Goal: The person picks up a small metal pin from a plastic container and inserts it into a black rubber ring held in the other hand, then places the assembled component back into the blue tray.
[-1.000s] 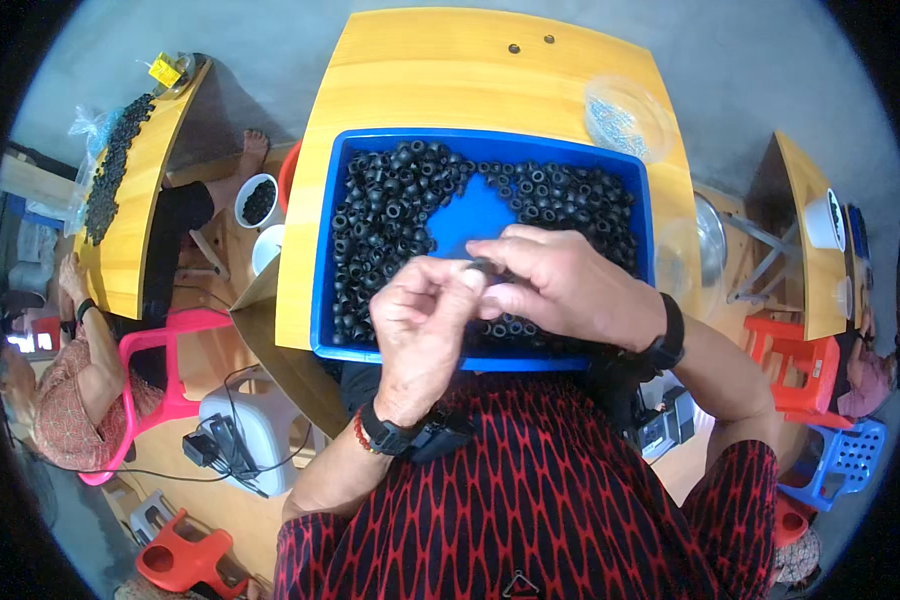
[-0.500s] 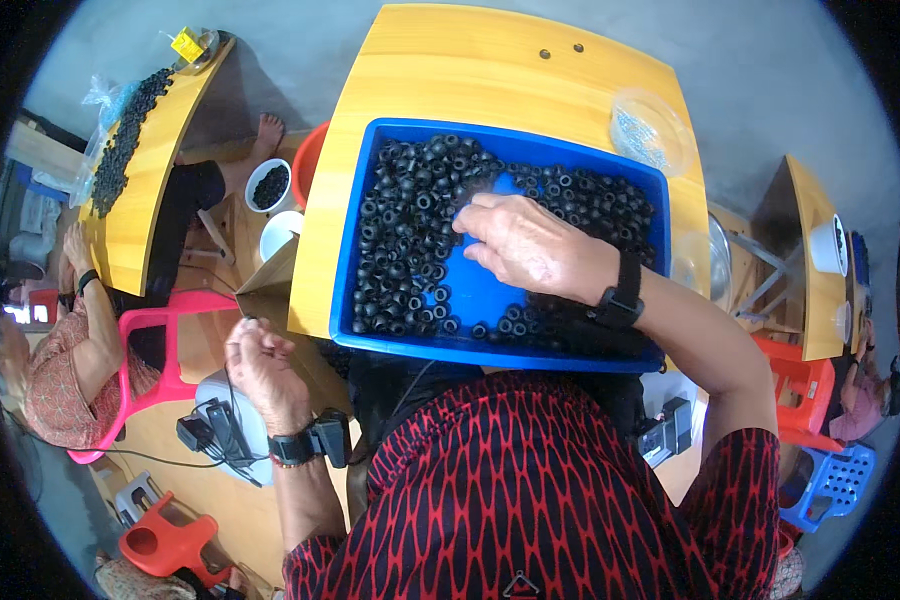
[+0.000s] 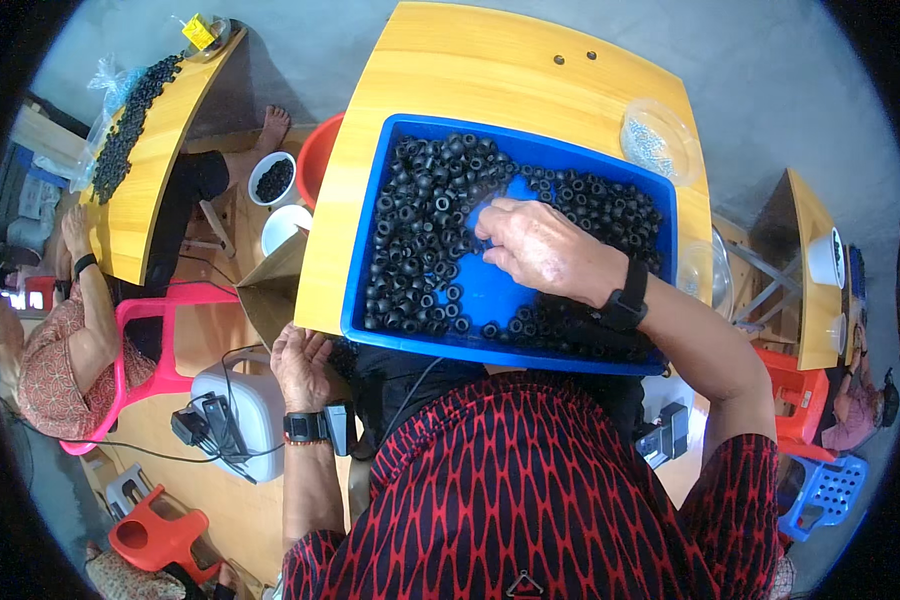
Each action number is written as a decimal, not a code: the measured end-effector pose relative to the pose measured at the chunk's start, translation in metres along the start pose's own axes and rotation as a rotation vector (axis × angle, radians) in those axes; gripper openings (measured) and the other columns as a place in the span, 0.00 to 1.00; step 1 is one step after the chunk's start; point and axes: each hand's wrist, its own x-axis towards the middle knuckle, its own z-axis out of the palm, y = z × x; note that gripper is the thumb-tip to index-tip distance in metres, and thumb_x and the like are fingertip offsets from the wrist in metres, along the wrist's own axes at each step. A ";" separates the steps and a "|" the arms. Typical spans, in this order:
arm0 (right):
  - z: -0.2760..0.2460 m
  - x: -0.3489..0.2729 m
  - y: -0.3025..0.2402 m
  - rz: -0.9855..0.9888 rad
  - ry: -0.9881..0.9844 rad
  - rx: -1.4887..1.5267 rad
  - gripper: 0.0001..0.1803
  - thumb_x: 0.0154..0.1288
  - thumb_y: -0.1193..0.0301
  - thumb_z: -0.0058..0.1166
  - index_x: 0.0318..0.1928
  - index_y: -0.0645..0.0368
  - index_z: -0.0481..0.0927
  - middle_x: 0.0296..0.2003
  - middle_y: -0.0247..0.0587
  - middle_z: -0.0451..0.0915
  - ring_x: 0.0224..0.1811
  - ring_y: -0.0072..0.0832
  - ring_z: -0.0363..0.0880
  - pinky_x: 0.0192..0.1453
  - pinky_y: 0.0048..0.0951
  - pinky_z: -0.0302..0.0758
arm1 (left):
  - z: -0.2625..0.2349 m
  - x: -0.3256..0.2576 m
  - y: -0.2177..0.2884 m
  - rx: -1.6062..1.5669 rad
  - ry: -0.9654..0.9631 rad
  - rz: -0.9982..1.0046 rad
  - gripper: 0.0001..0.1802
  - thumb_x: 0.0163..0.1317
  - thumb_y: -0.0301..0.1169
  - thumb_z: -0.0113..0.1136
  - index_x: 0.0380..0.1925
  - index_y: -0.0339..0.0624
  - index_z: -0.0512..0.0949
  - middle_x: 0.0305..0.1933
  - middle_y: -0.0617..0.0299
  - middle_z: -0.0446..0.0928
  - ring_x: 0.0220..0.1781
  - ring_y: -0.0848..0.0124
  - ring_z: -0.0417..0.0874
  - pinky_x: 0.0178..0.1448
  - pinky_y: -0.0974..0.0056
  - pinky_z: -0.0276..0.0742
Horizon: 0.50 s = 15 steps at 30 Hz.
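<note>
Currently, the right hand (image 3: 535,242) curls over black rings (image 3: 425,222) in the blue tray (image 3: 490,292) on the tabletop (image 3: 510,70), its hold unclear; the left hand (image 3: 302,364) hangs loosely uncurled beside a brown carton (image 3: 273,287).

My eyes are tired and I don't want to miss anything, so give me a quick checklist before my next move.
1. Right hand over the blue tray: ok.
2. Its grip on a piece: cannot tell; the fingertips are hidden.
3. Black ring-shaped pieces available in the tray: ok, plenty.
4. Left hand outside the tray: ok, beside the brown container.
5. No small dark pieces loose on the table: not ok; two lie near its far end.
</note>
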 end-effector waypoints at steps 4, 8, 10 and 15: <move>-0.002 0.000 -0.005 -0.062 0.058 0.061 0.12 0.60 0.74 0.61 0.41 0.68 0.77 0.38 0.55 0.79 0.43 0.52 0.80 0.47 0.45 0.77 | 0.001 -0.003 0.003 -0.002 -0.035 0.008 0.11 0.71 0.36 0.55 0.47 0.43 0.76 0.37 0.64 0.80 0.36 0.70 0.83 0.41 0.65 0.81; 0.001 0.004 -0.013 -0.049 0.053 0.084 0.11 0.59 0.74 0.62 0.40 0.66 0.77 0.40 0.53 0.79 0.44 0.51 0.80 0.49 0.46 0.77 | 0.007 -0.012 0.008 -0.013 -0.045 0.018 0.10 0.72 0.34 0.54 0.47 0.43 0.75 0.37 0.65 0.80 0.36 0.70 0.83 0.41 0.66 0.81; 0.006 0.007 -0.011 -0.045 0.042 0.035 0.11 0.59 0.73 0.63 0.40 0.66 0.78 0.40 0.53 0.79 0.44 0.51 0.80 0.49 0.46 0.77 | 0.011 -0.017 0.012 -0.044 -0.080 0.050 0.09 0.71 0.32 0.56 0.48 0.43 0.75 0.38 0.64 0.80 0.36 0.70 0.84 0.42 0.67 0.80; 0.003 0.004 -0.010 -0.088 0.076 0.058 0.09 0.60 0.74 0.62 0.39 0.65 0.79 0.38 0.52 0.80 0.42 0.49 0.81 0.46 0.44 0.79 | 0.022 -0.032 0.029 -0.073 -0.001 0.271 0.11 0.67 0.28 0.62 0.48 0.43 0.75 0.39 0.64 0.80 0.35 0.74 0.82 0.40 0.69 0.79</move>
